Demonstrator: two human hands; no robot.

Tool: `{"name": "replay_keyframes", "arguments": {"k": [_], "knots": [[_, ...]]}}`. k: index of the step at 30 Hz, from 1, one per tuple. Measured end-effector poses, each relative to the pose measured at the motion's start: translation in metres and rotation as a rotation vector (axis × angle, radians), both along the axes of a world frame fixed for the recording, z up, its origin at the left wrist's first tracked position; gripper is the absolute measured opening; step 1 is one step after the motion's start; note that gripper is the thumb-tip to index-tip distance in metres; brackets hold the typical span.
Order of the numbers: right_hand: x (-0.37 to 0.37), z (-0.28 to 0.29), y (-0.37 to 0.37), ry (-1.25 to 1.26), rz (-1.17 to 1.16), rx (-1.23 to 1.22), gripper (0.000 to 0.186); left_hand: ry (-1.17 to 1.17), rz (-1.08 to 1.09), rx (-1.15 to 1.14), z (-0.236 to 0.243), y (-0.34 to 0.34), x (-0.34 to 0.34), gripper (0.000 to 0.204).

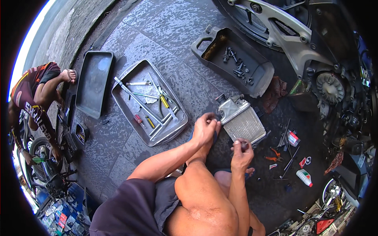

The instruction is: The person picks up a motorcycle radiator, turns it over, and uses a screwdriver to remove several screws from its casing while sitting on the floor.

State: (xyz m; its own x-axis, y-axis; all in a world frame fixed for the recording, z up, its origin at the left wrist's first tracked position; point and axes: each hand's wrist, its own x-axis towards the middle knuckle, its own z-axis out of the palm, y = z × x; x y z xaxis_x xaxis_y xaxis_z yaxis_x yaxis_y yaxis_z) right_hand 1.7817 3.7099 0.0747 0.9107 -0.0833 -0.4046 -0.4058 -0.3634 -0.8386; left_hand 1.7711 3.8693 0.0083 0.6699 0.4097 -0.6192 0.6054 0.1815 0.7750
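Observation:
A small finned radiator with a metal tank along its upper edge lies on the floor in front of me. My left hand is at its left corner, fingers pinched together; whatever they grip is too small or hidden to make out, and the fingertips look slightly blurred. Close to the radiator's lower edge, my right hand is closed around a small dark round piece, which sits between thumb and fingers. My knee and foot are just below the two hands.
A grey tool tray with wrenches and screwdrivers stands left, beside an empty black tray. A cut-open container holds bolts. Orange-handled pliers and a white bottle lie right. A motorcycle stands upper right; another person crouches far left.

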Motion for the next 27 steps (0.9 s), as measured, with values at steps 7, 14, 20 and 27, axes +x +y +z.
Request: {"name": "replay_keyframes", "arguments": {"k": [7, 14, 20, 27], "knots": [[0.022, -0.039, -0.05, -0.106, -0.251, 0.114, 0.015, 0.072, -0.272, -0.172, -0.028, 0.016, 0.037, 0.026], [0.027, -0.054, -0.099, -0.076, -0.404, 0.337, 0.014, -0.145, -0.311, -0.126, 0.044, 0.0, 0.036, 0.028], [0.028, -0.05, -0.113, 0.061, -0.481, 0.475, 0.015, -0.495, -0.175, -0.66, 0.01, -0.059, 0.046, 0.038], [0.011, -0.058, -0.124, 0.093, -0.525, 0.532, 0.017, -0.68, -0.495, -0.076, 0.036, -0.075, 0.062, 0.078]]}}
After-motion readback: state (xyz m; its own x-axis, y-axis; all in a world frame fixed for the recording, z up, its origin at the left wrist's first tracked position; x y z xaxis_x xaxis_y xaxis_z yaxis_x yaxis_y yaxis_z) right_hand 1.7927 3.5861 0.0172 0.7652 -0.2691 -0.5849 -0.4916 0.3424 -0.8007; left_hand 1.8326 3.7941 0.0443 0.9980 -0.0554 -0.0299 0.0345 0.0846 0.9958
